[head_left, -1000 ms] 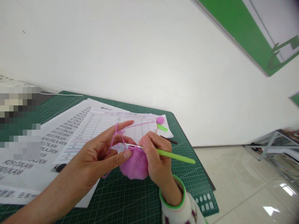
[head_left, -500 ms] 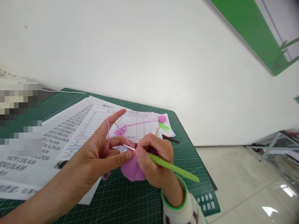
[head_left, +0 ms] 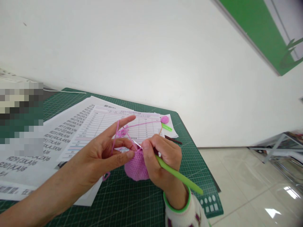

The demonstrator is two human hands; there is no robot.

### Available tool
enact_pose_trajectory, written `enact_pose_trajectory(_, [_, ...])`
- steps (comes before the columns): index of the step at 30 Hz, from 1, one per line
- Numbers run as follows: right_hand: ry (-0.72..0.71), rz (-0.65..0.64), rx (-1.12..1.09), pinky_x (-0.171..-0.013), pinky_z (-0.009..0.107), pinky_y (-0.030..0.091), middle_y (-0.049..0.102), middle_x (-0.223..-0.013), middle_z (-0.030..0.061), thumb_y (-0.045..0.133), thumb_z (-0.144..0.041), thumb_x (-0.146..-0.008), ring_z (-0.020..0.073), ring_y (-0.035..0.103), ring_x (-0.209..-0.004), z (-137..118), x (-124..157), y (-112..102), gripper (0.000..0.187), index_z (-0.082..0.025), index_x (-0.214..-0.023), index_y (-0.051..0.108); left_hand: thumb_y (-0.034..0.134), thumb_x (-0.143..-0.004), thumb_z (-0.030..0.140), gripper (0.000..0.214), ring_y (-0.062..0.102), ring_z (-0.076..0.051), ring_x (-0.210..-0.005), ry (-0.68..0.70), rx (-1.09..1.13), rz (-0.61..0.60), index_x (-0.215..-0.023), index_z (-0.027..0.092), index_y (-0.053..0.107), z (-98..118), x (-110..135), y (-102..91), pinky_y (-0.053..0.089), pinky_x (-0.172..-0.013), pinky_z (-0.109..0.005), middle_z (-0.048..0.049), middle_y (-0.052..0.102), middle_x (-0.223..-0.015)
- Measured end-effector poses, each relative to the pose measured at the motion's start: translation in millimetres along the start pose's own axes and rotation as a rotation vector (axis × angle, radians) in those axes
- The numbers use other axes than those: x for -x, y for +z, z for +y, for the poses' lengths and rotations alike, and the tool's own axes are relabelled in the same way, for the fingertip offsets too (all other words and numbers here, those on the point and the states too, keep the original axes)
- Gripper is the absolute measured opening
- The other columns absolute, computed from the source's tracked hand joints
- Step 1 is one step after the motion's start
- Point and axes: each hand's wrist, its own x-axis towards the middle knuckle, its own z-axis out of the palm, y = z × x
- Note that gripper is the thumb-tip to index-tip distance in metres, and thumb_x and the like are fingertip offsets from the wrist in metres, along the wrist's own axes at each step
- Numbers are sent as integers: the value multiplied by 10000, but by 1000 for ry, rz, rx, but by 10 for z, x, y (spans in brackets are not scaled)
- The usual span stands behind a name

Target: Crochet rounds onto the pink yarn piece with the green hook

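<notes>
Crochet hook (head_left: 180,176) is pointing far left, its long axis slanting from near right; the right hand (head_left: 163,162) is gripping it, the left hand (head_left: 100,154) pinching the pink crochet piece (head_left: 136,168).

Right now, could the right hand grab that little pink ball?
Probably not: the right hand is busy gripping the green hook, though nothing seems to block its way to the pink ball.

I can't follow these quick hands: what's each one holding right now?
Left hand: closed, pinching the pink crocheted piece, with pink yarn over its raised index finger.
Right hand: closed, holding the green-handled hook.
</notes>
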Motion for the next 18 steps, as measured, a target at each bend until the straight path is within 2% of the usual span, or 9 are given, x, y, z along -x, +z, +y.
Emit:
enact_pose_trajectory(4, [10, -7, -15, -497, 278, 302, 369, -540, -58, 518, -177, -902, 80, 358, -489, -17, -7, -12, 339, -213, -597, 374, 737, -801, 436, 779, 528, -155, -696, -4, 33, -18, -1457, 514, 324, -3, 5, 12, 318, -401, -145, 20, 644, -873])
enact_pose_trajectory(9, [115, -22, -75, -456, 252, 311, 425, -521, -52, 511, -276, -941, 73, 372, -460, -28, 11, -44, 341, -203, -608, 500, 755, -785, 415, 790, 452, -124, -602, -20, 83, -27, -1449, 507, 337, 21, 33, 10, 332, -391, -130, 25, 629, -860])
enact_pose_trajectory(15, [194, -36, -156, -454, 228, 328, 436, -515, -49, 519, -323, -948, 69, 384, -471, -22, 12, -80, 361, -191, -616, 571, 695, -843, 429, 753, 542, -163, -746, -49, -5, -87, -1466, 532, 283, -35, 36, -63, 364, -459, -163, 13, 663, -957])
enact_pose_trajectory(18, [200, -66, -210, -452, 211, 338, 472, -519, -52, 548, -331, -935, 61, 404, -474, -24, -4, -106, 344, -192, -622, 586, 690, -855, 396, 725, 564, -174, -772, -21, 29, -114, -1467, 503, 316, -34, 27, -80, 384, -490, -184, 2, 662, -963])
